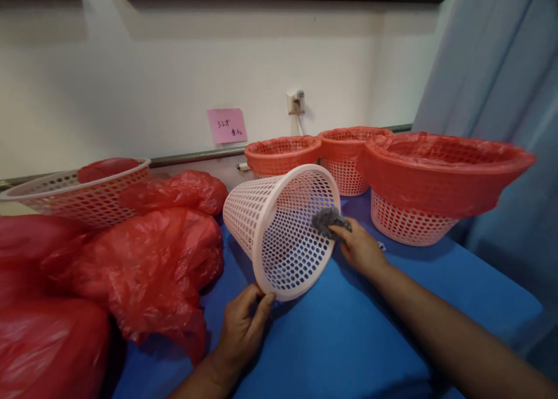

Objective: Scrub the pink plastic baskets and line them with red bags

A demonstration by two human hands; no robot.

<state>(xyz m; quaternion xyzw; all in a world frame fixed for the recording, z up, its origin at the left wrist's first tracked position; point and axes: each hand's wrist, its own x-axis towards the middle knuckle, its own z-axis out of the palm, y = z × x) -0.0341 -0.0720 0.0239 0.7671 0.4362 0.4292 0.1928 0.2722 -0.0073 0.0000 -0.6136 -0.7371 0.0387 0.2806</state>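
Observation:
A white perforated plastic basket (pixel 279 225) lies on its side on the blue table (pixel 349 341), its open mouth toward me. My left hand (pixel 242 329) grips the lower rim of that basket with closed fingers. My right hand (pixel 360 248) pinches a small grey cloth (pixel 326 219) and presses it against the basket's right rim.
Three baskets lined with red bags (pixel 440 178) stand at the back right. Crumpled red plastic bags (pixel 148 259) pile up on the left, beside another white basket (pixel 82 193). A blue curtain (pixel 505 85) hangs at the right; a pink note (pixel 226 125) is on the wall.

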